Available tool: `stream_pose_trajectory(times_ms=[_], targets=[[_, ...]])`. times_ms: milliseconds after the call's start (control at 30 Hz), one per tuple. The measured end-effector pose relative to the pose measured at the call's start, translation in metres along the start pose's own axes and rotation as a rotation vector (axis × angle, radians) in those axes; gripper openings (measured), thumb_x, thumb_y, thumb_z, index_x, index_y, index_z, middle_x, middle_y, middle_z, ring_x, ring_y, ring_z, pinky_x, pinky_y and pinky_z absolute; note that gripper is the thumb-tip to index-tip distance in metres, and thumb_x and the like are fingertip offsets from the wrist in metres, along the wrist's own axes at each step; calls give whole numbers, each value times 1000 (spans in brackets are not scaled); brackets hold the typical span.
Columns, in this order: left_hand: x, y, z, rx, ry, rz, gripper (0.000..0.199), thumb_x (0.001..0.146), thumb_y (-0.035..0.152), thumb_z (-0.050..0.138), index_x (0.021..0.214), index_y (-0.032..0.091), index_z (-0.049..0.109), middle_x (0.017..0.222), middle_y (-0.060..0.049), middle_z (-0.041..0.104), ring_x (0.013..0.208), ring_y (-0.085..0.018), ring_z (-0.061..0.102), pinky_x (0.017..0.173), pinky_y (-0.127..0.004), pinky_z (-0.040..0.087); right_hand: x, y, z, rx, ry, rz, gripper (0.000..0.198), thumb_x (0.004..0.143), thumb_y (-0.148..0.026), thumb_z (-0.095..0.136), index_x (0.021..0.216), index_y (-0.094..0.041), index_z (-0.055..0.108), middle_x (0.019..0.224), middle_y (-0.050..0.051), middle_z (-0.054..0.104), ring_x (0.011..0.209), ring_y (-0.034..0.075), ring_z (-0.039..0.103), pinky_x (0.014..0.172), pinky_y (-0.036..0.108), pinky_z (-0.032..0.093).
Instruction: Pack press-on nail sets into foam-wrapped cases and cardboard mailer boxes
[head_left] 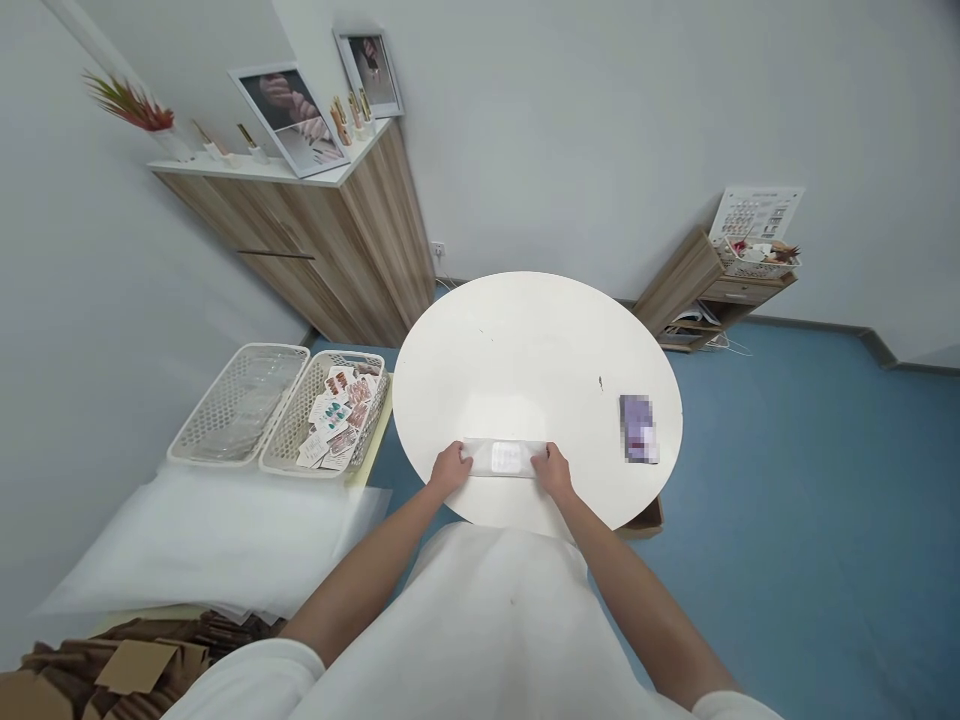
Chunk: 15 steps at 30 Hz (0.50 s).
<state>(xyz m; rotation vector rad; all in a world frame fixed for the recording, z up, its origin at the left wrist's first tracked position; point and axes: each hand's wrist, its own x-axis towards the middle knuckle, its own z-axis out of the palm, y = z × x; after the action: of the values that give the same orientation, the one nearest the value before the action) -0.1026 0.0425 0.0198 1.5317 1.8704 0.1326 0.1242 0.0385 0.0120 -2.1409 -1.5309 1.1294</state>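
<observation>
A folded strip of translucent white packing sheet (481, 460) lies across the near part of the round white table (525, 340). Within its middle shows a small pale rectangular item (506, 457), its kind too faint to make out. My left hand (451, 470) pinches the strip's left end between thumb and fingers. At the other end my right hand (553, 470) grips it the same way. The strip is stretched between both hands, and its ends are partly hidden by my fingers.
A purple pixelated packet (637, 430) lies at the table's right. Left are a white basket of nail cards (337, 420), another holding clear plastic pieces (244, 405), and stacked white sheets (217, 530). Brown cardboard (135, 665) sits lower left; a wooden cabinet (375, 230) stands behind.
</observation>
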Motion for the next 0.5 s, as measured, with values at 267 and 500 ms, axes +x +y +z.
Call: stream_pose_trajectory(times_ms=[267, 500], targets=[[-28, 29, 17, 331, 106, 512, 60, 72, 15, 43, 129, 22, 28, 138, -9, 28, 127, -25, 23, 99, -40, 24, -11, 6, 14, 82, 139, 41, 70, 71, -34, 49, 130, -13, 18, 132, 18, 31, 124, 28, 29, 96, 41, 31], [-24, 32, 21, 396, -24, 517, 51, 75, 17, 43, 124, 24, 37, 137, -9, 32, 122, -25, 31, 96, -41, 29, 1, -5, 1, 220, -87, 114, 39, 68, -33, 53, 103, -18, 49, 103, 9, 59, 89, 20, 59, 70, 30, 47]])
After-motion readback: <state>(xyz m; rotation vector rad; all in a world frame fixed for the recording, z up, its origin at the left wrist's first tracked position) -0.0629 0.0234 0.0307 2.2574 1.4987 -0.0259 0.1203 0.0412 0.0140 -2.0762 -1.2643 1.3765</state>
